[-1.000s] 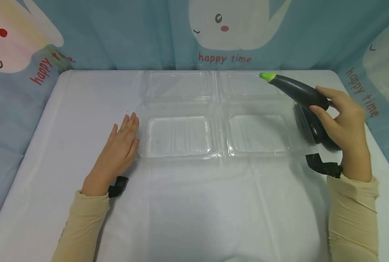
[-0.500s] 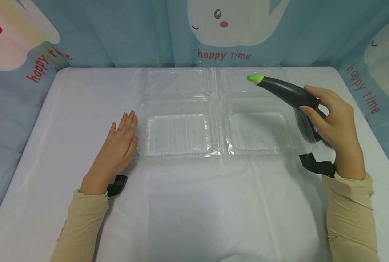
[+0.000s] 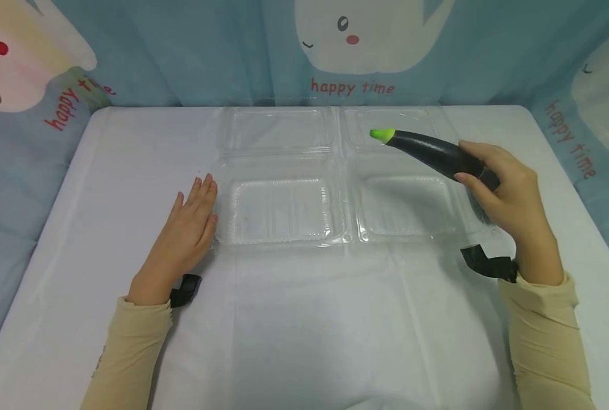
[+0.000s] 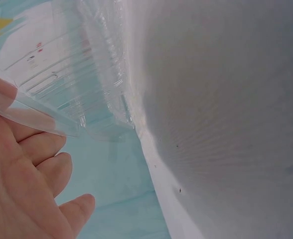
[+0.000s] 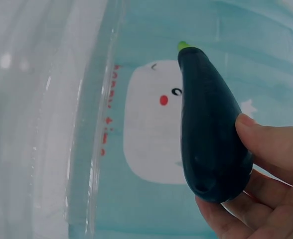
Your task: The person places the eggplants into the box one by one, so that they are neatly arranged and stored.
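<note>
Currently, right fingers (image 5: 273, 142) pinch one eggplant (image 3: 427, 152); left fingers (image 3: 195, 199) (straight) touch one of two boxes (image 3: 279, 210).

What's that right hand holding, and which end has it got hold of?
The right hand holds the dark eggplant by its thick, rounded end, opposite the green tip.

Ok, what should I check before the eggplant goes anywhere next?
1. Right hand grips the eggplant by its fat end: ok.
2. Left hand is at the outer side of the left clamshell box: ok.
3. Left lid and right lid are open: ok, both folded back.
4. Whole right clamshell box in sight: not ok, the eggplant and right hand cover parts.
5. Eggplant fits inside that box: cannot tell, it's held up in the air.
</note>
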Action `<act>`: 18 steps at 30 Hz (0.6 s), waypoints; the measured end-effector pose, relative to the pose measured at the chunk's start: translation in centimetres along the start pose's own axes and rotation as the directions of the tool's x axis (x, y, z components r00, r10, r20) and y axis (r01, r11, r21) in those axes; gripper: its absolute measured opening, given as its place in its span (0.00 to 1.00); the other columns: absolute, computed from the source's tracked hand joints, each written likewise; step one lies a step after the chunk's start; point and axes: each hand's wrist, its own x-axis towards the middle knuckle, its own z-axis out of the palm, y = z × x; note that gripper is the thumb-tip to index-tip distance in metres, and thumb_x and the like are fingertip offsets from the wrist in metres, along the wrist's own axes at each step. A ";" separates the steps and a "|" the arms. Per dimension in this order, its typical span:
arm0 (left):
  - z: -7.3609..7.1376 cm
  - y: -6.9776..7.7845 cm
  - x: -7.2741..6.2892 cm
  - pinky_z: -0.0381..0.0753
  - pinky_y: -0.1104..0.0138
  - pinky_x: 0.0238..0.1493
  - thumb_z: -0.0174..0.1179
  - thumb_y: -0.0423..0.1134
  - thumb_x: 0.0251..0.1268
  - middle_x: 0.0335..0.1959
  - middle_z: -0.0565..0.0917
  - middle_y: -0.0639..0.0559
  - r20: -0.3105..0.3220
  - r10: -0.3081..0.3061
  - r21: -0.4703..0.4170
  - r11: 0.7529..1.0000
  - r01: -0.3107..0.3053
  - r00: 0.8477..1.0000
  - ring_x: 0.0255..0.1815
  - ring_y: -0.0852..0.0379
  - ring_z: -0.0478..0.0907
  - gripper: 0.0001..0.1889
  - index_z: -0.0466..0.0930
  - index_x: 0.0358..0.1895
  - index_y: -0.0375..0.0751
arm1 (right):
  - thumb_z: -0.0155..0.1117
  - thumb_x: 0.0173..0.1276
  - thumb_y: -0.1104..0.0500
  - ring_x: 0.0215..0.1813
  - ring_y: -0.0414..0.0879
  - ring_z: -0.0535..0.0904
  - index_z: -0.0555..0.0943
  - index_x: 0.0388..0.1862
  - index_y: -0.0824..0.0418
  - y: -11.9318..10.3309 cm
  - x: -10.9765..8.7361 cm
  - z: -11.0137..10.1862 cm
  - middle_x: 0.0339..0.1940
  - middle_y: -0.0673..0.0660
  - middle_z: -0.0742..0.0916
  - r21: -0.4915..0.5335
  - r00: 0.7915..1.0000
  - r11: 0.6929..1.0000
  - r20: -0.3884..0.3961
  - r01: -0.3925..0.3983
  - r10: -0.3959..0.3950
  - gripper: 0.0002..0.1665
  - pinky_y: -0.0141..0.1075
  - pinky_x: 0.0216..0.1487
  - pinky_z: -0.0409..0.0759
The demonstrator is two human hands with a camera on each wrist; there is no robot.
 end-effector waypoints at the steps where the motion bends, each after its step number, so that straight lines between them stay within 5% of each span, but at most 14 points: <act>1: 0.0 0.0 0.0 0.36 0.47 0.72 0.39 0.36 0.75 0.74 0.46 0.38 0.002 0.000 0.000 1.000 0.000 1.000 0.75 0.46 0.39 0.28 0.44 0.73 0.29 | 0.57 0.67 0.43 0.61 0.38 0.72 0.76 0.56 0.72 -0.1 0.0 0.2 0.53 0.67 0.81 0.012 1.000 1.000 -0.002 0.000 0.000 0.35 0.27 0.62 0.66; 18: 0.2 -0.1 0.3 0.38 0.45 0.71 0.39 0.36 0.75 0.74 0.47 0.38 -0.023 0.023 0.014 1.000 -0.022 0.999 0.75 0.47 0.39 0.28 0.47 0.72 0.28 | 0.54 0.66 0.38 0.61 0.37 0.72 0.78 0.55 0.70 -1.5 0.1 2.2 0.52 0.66 0.82 0.100 0.997 0.993 0.022 0.070 -0.072 0.37 0.28 0.62 0.66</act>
